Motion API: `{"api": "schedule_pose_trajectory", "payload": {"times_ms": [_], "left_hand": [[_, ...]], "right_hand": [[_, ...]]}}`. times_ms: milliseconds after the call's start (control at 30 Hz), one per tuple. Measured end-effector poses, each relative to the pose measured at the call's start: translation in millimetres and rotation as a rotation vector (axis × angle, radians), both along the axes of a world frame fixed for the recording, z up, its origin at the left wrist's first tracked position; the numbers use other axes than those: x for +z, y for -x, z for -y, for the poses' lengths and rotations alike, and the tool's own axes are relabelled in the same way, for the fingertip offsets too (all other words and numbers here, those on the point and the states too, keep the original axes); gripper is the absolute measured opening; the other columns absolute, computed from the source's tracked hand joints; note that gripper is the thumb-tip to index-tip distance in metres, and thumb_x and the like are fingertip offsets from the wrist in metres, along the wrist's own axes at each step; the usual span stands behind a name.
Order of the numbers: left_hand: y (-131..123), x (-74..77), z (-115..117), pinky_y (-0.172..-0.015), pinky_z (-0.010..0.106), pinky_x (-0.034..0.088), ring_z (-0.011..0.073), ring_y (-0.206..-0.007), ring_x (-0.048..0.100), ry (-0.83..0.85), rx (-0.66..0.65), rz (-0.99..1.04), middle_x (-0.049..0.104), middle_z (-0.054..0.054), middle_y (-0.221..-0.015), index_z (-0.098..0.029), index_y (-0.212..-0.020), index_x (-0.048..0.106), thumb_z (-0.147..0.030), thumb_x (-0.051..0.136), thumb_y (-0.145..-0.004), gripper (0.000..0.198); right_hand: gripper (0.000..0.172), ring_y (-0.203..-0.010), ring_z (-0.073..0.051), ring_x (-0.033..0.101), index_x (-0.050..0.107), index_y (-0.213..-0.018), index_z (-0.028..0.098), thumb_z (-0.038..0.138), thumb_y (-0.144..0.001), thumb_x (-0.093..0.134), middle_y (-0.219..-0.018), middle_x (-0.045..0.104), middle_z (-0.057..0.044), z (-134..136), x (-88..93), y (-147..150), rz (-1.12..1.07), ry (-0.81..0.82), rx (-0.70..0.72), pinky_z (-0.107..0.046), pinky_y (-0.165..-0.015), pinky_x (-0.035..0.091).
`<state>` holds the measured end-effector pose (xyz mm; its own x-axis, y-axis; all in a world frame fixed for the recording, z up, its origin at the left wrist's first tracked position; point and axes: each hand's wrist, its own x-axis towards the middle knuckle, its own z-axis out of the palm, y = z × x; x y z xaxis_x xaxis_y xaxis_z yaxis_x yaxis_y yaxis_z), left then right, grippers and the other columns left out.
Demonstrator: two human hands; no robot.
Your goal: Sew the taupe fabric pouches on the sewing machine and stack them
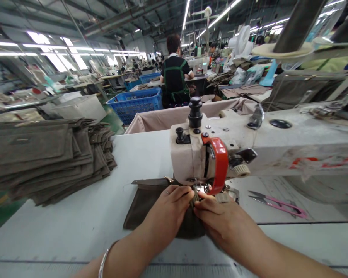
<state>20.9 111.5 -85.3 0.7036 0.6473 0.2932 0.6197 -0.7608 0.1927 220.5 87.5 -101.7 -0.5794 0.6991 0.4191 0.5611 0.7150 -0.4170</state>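
Observation:
A dark olive-brown fabric piece (139,206) lies on the white table under the head of a sewing machine (185,158). My left hand (169,206) is closed on the fabric just left of the needle area, fingertips pinching a raised fold. From the other side my right hand (220,214) grips the same fold, its fingers close to the presser foot. An orange-red guard (220,166) stands in front of the needle, partly hiding it. The fabric's right part is covered by my hands.
Stacked olive-brown fabric pieces (40,154) lie at the left. Pink-handled thread snips (278,202) rest right of the machine head. A ruler strip (174,269) runs along the near edge. Beyond the table are a pink cloth-lined bin (153,121), a blue basket (136,102) and a seated person (175,73).

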Motion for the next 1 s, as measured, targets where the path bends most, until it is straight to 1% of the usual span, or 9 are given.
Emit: {"api": "schedule_pose_trajectory", "payload": {"times_ms": [267,433,533,667,767,833,900,967,1000], "left_hand": [[-0.6,2.8,-1.1,-0.103,0.038,0.044,0.0196,-0.116,0.054,0.018,-0.015,-0.065,0.063,0.008,-0.122,-0.015,-0.114,0.061,-0.008,0.044,-0.092,0.028],[-0.5,3.7,-2.6,-0.103,0.036,0.043,0.0194,-0.118,0.054,0.006,-0.010,-0.056,0.063,0.008,-0.122,-0.015,-0.112,0.062,-0.009,0.043,-0.093,0.027],[-0.2,4.6,-1.3,-0.101,0.036,0.045,0.0190,-0.116,0.055,-0.005,-0.019,-0.047,0.064,0.008,-0.120,-0.016,-0.111,0.062,-0.008,0.042,-0.093,0.029],[-0.5,4.3,1.0,-0.102,0.037,0.044,0.0198,-0.117,0.054,-0.005,-0.011,-0.069,0.063,0.009,-0.122,-0.015,-0.112,0.062,-0.007,0.042,-0.091,0.029],[0.8,3.6,2.3,-0.104,0.039,0.043,0.0206,-0.119,0.053,0.028,0.019,-0.063,0.062,0.009,-0.124,-0.015,-0.118,0.058,-0.008,0.043,-0.091,0.031],[3.8,4.3,4.8,-0.105,0.043,0.042,0.0228,-0.121,0.051,0.081,0.025,-0.038,0.059,0.011,-0.127,-0.014,-0.124,0.054,-0.017,0.050,-0.092,0.032],[7.9,6.4,9.5,-0.106,0.047,0.041,0.0269,-0.124,0.047,0.147,-0.008,-0.017,0.056,0.013,-0.131,-0.014,-0.128,0.052,-0.037,0.063,-0.087,0.048],[11.4,9.3,15.4,-0.107,0.047,0.041,0.0288,-0.126,0.046,0.196,-0.061,-0.009,0.054,0.013,-0.133,-0.015,-0.129,0.051,-0.050,0.071,-0.078,0.065],[12.4,10.9,18.1,-0.107,0.046,0.041,0.0279,-0.126,0.047,0.211,-0.082,-0.008,0.054,0.012,-0.133,-0.016,-0.129,0.052,-0.049,0.072,-0.077,0.065]], "right_hand": [[0.028,-0.099,-0.020,0.064,0.068,-0.100,0.014,0.007,-0.090,0.042,-0.105,0.068,-0.009,-1.6,5.8,-0.1,0.034,-0.002,0.039,-0.033,-0.082,0.055],[0.027,-0.095,-0.020,0.064,0.068,-0.097,0.013,0.006,-0.089,0.043,-0.101,0.068,-0.009,-1.1,7.5,-1.7,0.049,0.004,0.043,-0.033,-0.079,0.055],[0.028,-0.096,-0.021,0.064,0.069,-0.096,0.015,0.005,-0.087,0.044,-0.101,0.068,-0.009,-1.0,6.4,-2.2,0.058,0.007,0.035,-0.035,-0.079,0.054],[0.028,-0.101,-0.022,0.061,0.068,-0.098,0.017,0.006,-0.087,0.046,-0.105,0.068,-0.007,-2.4,4.6,0.6,0.061,0.053,0.033,-0.039,-0.087,0.050],[0.025,-0.100,-0.020,0.061,0.068,-0.098,0.021,0.010,-0.089,0.049,-0.106,0.068,-0.004,-4.4,13.6,-2.5,0.020,0.075,0.041,-0.041,-0.092,0.046],[0.022,-0.101,-0.018,0.060,0.068,-0.099,0.025,0.013,-0.091,0.051,-0.104,0.067,-0.001,-5.3,26.1,-13.6,0.019,0.125,0.076,-0.039,-0.093,0.045],[0.024,-0.107,-0.018,0.057,0.067,-0.101,0.028,0.013,-0.090,0.053,-0.105,0.066,0.000,-5.9,39.6,-32.2,0.075,0.184,0.082,-0.038,-0.096,0.043],[0.034,-0.116,-0.021,0.052,0.064,-0.106,0.030,0.007,-0.083,0.057,-0.112,0.062,0.000,-7.5,48.0,-52.9,0.154,0.226,0.048,-0.039,-0.099,0.042],[0.041,-0.119,-0.022,0.050,0.063,-0.109,0.031,0.004,-0.078,0.058,-0.116,0.061,-0.001,-9.0,48.8,-61.4,0.182,0.245,0.063,-0.038,-0.098,0.043]]}}
